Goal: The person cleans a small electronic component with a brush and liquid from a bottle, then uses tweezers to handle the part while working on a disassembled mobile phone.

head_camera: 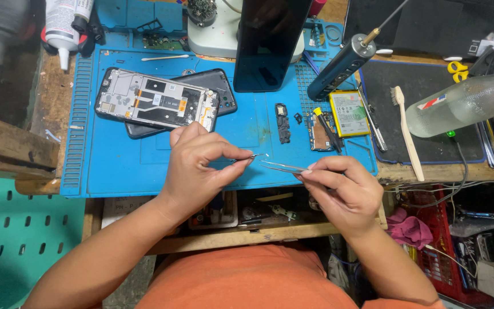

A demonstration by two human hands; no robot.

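My left hand (198, 166) pinches a tiny metal part (257, 155) between thumb and forefinger above the front of the blue work mat (121, 166). My right hand (341, 191) grips metal tweezers (284, 166) whose tips point left toward that part, just below it. Behind my left hand an opened phone frame (155, 104) lies face up across a dark back cover (224, 86). A small black component strip (282, 122) and a circuit board (318, 131) rest on the mat to the right.
A phone screen (270, 43) stands upright against a microscope base. A battery (349, 113), a blue electric screwdriver (341, 66), a toothbrush (407, 134), a clear bottle (464, 103) and a glue bottle (61, 26) surround the mat. An open drawer of small parts (247, 213) sits below.
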